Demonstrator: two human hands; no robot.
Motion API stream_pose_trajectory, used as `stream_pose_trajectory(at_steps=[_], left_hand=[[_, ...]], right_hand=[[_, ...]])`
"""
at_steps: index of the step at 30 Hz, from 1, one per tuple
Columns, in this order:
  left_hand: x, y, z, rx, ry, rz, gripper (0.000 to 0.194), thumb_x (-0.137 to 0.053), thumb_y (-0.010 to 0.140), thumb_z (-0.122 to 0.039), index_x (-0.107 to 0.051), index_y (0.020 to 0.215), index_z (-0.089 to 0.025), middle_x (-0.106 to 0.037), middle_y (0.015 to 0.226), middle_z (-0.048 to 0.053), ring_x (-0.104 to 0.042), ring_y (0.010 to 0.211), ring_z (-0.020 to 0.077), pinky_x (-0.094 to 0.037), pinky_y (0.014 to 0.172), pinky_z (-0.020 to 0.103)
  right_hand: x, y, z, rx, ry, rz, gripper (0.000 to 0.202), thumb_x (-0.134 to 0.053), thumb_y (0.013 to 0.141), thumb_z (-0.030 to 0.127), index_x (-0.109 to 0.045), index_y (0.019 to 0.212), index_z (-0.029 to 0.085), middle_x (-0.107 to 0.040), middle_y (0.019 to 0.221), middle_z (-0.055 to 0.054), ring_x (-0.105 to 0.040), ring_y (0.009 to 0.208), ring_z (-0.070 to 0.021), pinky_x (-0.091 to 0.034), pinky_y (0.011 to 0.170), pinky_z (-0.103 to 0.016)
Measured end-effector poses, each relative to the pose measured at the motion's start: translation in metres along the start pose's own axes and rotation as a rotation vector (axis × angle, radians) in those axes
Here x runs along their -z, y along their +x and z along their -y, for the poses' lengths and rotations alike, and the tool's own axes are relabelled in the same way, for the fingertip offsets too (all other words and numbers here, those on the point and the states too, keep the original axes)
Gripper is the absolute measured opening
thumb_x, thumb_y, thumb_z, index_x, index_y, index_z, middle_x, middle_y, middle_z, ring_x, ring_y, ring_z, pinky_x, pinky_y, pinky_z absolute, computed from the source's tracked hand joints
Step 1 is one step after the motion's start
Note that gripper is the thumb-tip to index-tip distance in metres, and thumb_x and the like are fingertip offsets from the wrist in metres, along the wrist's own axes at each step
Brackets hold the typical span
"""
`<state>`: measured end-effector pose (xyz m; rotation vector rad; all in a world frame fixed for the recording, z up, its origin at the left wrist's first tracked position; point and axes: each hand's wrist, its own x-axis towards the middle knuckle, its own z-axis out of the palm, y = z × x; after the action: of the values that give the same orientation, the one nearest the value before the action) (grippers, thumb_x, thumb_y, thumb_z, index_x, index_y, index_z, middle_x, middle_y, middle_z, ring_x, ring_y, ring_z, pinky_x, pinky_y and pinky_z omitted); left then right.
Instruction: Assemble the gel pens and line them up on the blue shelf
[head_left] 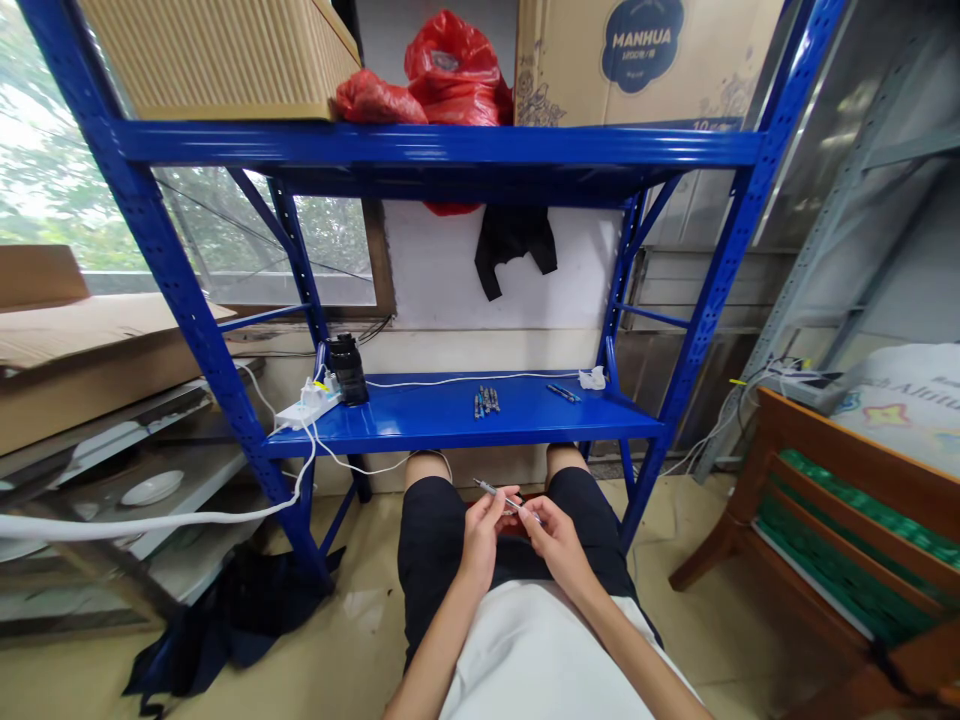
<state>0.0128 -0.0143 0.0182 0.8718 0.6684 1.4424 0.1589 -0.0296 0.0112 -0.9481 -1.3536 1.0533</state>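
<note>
Above my lap, a slim pen (487, 487) slants between my two hands, its tip pointing up and left. My left hand (484, 525) pinches it near the tip end with thumb and fingers. Fingers of my right hand (553, 532) close around its other end. Several pens (486, 402) lie side by side in a group on the blue shelf (420, 425) in front of me. More blue pens (563, 393) rest farther right on the same shelf.
A black bottle (349, 370) and a white power strip (309, 403) with cables stand at the shelf's left end. Crumpled white plastic (592, 378) lies at its right. Blue posts flank the shelf; a wooden chair (825, 530) is at the right.
</note>
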Motion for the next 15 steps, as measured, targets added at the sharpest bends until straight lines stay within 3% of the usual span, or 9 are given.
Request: stream_pose_trajectory(at_steps=[8, 15], left_hand=[[0.006, 0.006, 0.008, -0.055, 0.061, -0.067, 0.054, -0.086, 0.087, -0.062, -0.086, 0.109, -0.013, -0.078, 0.093, 0.010, -0.071, 0.084, 0.0190, -0.056, 0.075, 0.027], [0.011, 0.009, 0.014, -0.092, 0.139, -0.096, 0.056, -0.085, 0.087, -0.063, -0.085, 0.110, -0.012, -0.077, 0.092, 0.010, -0.068, 0.081, 0.0183, -0.054, 0.074, 0.026]], right_hand=[[0.002, 0.001, 0.002, -0.008, 0.030, -0.081, 0.052, -0.076, 0.093, 0.072, -0.065, 0.095, 0.021, -0.051, 0.067, 0.005, -0.033, 0.053, -0.0096, -0.024, 0.048, -0.025], [0.004, 0.002, -0.002, -0.033, 0.059, -0.026, 0.055, -0.071, 0.096, 0.073, -0.063, 0.089, 0.019, -0.045, 0.059, 0.008, -0.028, 0.048, -0.0071, -0.019, 0.047, -0.024]])
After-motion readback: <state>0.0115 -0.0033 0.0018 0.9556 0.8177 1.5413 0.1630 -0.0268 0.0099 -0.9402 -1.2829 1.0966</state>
